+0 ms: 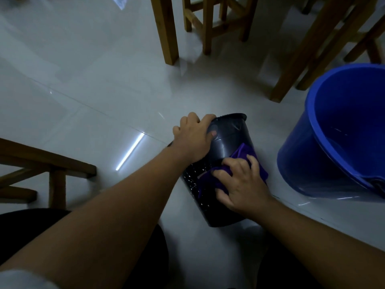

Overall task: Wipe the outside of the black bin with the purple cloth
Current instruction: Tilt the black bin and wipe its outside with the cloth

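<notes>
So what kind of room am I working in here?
Probably a home dining area, though I can't be sure: glossy pale floor tiles, wooden stool legs and a table leg ahead, and a blue bucket beside the tilted black bin.

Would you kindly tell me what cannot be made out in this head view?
Head view:
- black bin: its inside and far side are hidden by its own wall.
- purple cloth: mostly covered by the right hand.
- blue bucket: cut off by the frame's right edge.
</notes>
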Demonstrator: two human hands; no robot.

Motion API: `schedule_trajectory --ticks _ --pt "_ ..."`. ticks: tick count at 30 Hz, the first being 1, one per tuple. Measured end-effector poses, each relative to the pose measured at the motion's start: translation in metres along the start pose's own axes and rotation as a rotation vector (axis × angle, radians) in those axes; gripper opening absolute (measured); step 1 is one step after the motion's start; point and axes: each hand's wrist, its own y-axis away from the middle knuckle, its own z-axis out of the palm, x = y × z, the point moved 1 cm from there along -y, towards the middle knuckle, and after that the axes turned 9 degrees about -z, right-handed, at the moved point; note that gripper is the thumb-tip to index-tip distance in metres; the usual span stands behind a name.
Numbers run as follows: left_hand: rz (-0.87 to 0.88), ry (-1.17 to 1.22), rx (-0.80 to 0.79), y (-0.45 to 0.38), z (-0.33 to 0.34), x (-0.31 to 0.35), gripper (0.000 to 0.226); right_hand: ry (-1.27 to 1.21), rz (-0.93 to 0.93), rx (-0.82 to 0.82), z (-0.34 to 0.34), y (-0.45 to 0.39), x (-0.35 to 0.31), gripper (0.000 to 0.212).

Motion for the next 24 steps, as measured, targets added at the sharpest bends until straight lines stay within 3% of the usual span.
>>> schedule_trajectory --ticks 3,9,17,20,24 --pt "-0.076 0.071 -0.021 0.003 0.004 0.001 0.045 -0.051 0.039 0.069 -0.006 -0.015 0.011 0.043" --pt "0.058 0.135 -0.056 0.001 0.004 -0.004 0.056 -0.073 0.152 0.105 -0.011 -0.006 0.012 0.046" --pt "0.037 0.036 -0.11 -0.011 -0.003 0.005 0.058 0.022 -0.06 0.011 0.009 0.005 -0.006 0.053" --pt "-0.074 -0.018 -0.142 -0.028 -0.011 0.008 0.057 -0.096 -0.037 0.061 -0.002 -0.021 0.003 0.052" --pt "-0.078 0.045 -0.163 -0.037 -0.015 0.005 0.056 -0.187 0.004 0.028 0.0 -0.026 0.001 0.057"
